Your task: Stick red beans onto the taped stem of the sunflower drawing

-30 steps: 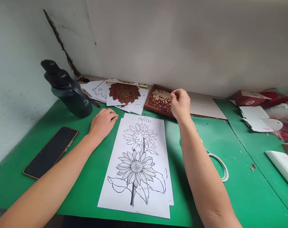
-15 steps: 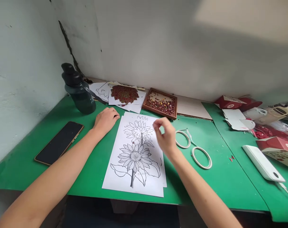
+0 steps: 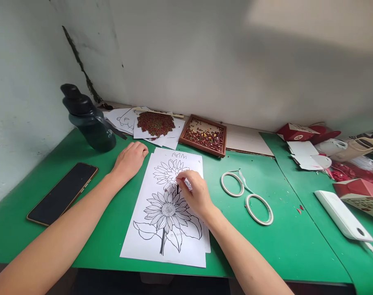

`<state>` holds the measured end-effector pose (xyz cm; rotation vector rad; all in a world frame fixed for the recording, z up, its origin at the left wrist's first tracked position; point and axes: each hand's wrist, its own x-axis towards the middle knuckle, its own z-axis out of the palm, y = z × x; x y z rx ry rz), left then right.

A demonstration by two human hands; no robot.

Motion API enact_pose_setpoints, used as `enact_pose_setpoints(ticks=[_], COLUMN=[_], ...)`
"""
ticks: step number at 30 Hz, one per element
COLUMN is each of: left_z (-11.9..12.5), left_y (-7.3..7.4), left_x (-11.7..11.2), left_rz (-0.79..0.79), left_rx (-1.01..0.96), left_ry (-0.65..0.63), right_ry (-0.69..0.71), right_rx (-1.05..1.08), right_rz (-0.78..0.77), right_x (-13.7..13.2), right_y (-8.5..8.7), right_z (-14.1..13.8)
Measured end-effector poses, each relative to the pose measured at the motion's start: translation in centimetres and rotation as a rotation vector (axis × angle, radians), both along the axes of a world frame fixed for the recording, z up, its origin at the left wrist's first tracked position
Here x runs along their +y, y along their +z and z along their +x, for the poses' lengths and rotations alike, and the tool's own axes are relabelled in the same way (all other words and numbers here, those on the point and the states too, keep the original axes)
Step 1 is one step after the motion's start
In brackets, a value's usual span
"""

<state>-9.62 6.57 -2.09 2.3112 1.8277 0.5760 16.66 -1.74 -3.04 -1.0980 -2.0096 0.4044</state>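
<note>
Nearly all of the sunflower sheet [image 3: 161, 246], lying flat at the front of the green worktop [image 3: 281, 250], is bare outline; 1 red speck [image 3: 166, 190], seemingly a bean, sits by the stem. Right hand [image 3: 196, 193] rests on the sheet, fingertips pinched together below the upper flower; what they pinch is too small to tell. Left hand [image 3: 129, 158] lies flat, fingers together, at the top left corner. Bean tray [image 3: 223, 144] and 1 bean-covered sheet [image 3: 155, 123] lie behind.

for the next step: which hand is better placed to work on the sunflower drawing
Right hand: its pinched grip sits on the white sunflower line-drawing sheet; left hand lies flat at the sheet's corner.
</note>
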Motion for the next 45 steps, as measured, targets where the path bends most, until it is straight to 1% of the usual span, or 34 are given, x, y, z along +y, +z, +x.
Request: enact_pose_setpoints(ticks=[2,6,8,11,12,14,16,18,20,22,28,33,41,45], left_z=[0.3,1.2,1.9,3.6,4.2,5.4,6.1,6.3,6.2,5.9,5.8,6.0,5.7,5.8], left_y=[0.3,0.5,0.2,0.0,0.1,0.6,1.3,2.0,2.5,2.7,2.0,1.3,1.5,1.7], left_x=[-0.3,-1.0,-1.3,-2.0,-2.3,-3.1,-4.0,-4.7,-5.0,-4.9,-4.5,-4.5,-4.3,-4.3], left_rz=[0.003,-0.032,-0.102,-0.245,-0.296,-0.397,-0.444,-0.470,-0.480,-0.476,-0.468,-0.497,-0.503,-0.520], left_rx=[-0.093,-0.339,-0.544,-0.953,-1.074,-1.266,-1.442,-1.557,-1.608,-1.624,-1.588,-1.579,-1.545,-1.496], left_ry=[-0.006,-0.030,-0.044,-0.077,-0.070,-0.089,-0.101,-0.072,-0.039,-0.027,-0.014,-0.039,-0.040,-0.039], right_ry=[0.002,0.079,0.106,0.133,0.137,0.124,0.092,0.084,0.102,0.119,0.129,0.147,0.160,0.160], right_rx=[0.027,0.030,0.022,0.017,0.016,0.007,-0.010,-0.020,-0.019,-0.020,-0.037,-0.049,-0.035,-0.023], right_rz=[0.002,0.000,-0.015,-0.018,-0.019,-0.026,-0.040,-0.057,-0.072,-0.081,-0.123,-0.128,-0.146,-0.147], right_x=[-0.2,-0.2,-0.2,-0.4,-0.4,-0.6,-0.7,-0.7,-0.6,-0.5,-0.4,-0.4,-0.3,-0.2], right_y=[-0.1,-0.1,-0.1,0.1,0.1,0.2,0.3,0.4,0.5,0.6,0.7,0.6,0.1,0.0], right_z=[-0.1,-0.6,-0.8,-0.9,-0.8,-0.8,-0.7,-0.7,-0.8,-0.8,-0.8,-0.7,-0.7,-0.7])
